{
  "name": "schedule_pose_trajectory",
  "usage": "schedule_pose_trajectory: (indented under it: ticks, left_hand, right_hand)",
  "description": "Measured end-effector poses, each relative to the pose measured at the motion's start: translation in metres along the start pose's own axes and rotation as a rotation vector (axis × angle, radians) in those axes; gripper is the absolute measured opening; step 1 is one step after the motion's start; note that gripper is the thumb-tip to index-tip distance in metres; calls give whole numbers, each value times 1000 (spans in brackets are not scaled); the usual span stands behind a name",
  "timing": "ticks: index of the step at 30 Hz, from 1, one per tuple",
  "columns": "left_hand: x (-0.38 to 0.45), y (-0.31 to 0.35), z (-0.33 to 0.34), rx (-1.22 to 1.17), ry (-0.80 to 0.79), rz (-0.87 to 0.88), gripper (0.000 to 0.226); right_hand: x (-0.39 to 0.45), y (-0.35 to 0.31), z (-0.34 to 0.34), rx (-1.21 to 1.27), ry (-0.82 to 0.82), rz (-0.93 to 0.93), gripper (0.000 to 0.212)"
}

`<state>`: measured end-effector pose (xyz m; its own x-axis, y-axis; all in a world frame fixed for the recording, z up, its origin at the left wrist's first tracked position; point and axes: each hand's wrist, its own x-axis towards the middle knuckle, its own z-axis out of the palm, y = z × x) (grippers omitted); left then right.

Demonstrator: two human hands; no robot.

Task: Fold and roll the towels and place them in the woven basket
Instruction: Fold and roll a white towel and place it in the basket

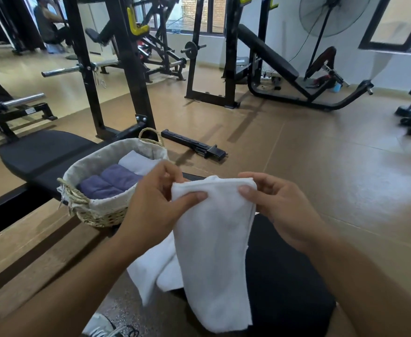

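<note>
Two hands hold a folded white towel (214,251) up, right of the woven basket (102,210).
Left hand (156,205) and right hand (277,205) pinch its top corners; soft, light, limp cloth, likely best gripped there.

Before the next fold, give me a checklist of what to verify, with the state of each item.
1. Both hands grip the top edge: left hand and right hand each pinch a top corner of the white towel. Ok.
2. Towel hangs as a narrow folded strip: ok.
3. Bottom edges lined up: cannot tell, layers hide each other.
4. Second white towel lies loose under the held one and may get in the way: not ok.
5. Room left in the woven basket: it holds two purple rolled towels and a white one; free space cannot tell.
6. Basket sits steady on the black bench: ok.
</note>
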<state>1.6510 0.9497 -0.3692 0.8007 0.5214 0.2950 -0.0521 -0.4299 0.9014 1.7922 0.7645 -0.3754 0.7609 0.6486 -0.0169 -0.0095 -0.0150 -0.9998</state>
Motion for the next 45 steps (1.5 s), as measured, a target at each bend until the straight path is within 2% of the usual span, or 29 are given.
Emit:
schedule_pose_trajectory:
  ticks: [3, 6, 8, 11, 13, 16, 18, 20, 23, 27, 31, 34, 38, 42, 45]
  left_hand:
    - [-19, 38, -12, -7, 4, 12, 50]
    - [-39, 80, -25, 25, -28, 137, 50]
    - [-46, 102, -33, 109, -46, 237, 48]
    - [-41, 112, -44, 108, -64, 298, 42]
    - [-28, 105, -48, 144, -172, 264, 48]
    - [3, 66, -45, 329, -396, 3, 65]
    - [20, 31, -29, 452, -508, -105, 68]
    - [30, -3, -10, 479, -544, -127, 71]
    - [35, -42, 13, 438, -560, -104, 72]
    - [32, -77, 27, 430, -457, -48, 42]
    - [35, -86, 26, 353, -438, 41, 44]
    - [40, -83, 18, 340, -397, 63, 40]
    - [47, -76, 4, 346, -266, -3, 31]
    - [52, -73, -9, 283, -159, -129, 28]
    - [54, -77, -19, 246, -39, -202, 32]
  right_hand:
    - [-16, -22, -11, 3, -91, -17, 23]
    - [-40, -50, -21, 33, -251, -93, 12]
    - [-52, -70, -24, 26, -370, -152, 12]
    - [-59, -92, -23, 26, -489, -202, 15]
    - [-52, -95, -20, -12, -469, -214, 13]
    - [-23, -79, -15, -213, -399, -192, 19]
    - [3, -53, -10, -367, -318, -171, 28]
    - [25, -25, -1, -470, -258, -173, 35]
    - [45, 16, 13, -542, -299, -177, 36]
    - [57, 50, 20, -468, -288, -178, 33]
    - [62, 57, 24, -476, -283, -135, 37]
    - [60, 61, 17, -600, -460, 10, 48]
    - [52, 79, 6, -728, -688, 147, 39]
    - [52, 88, -2, -732, -739, 237, 33]
    - [52, 91, -3, -870, -797, 306, 37]
